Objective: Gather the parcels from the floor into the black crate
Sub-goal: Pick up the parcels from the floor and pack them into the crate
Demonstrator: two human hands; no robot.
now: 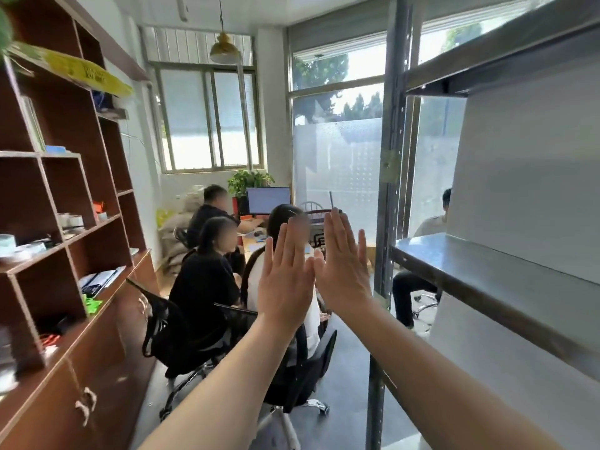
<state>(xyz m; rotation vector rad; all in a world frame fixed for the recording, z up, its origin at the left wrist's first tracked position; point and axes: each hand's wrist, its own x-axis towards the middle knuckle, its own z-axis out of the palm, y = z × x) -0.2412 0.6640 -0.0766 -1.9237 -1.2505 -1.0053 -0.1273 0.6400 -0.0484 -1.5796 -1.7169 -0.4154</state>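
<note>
My left hand and my right hand are raised side by side at chest height in the middle of the head view. The backs face me, the fingers point straight up and the thumbs touch each other. Neither hand holds anything. No parcels and no black crate are in view; the floor near my feet is outside the frame.
A brown wooden shelf unit with small items runs along the left. A grey metal rack stands on the right. Three people sit on office chairs at a desk ahead; another person sits behind the rack. Dark floor lies between.
</note>
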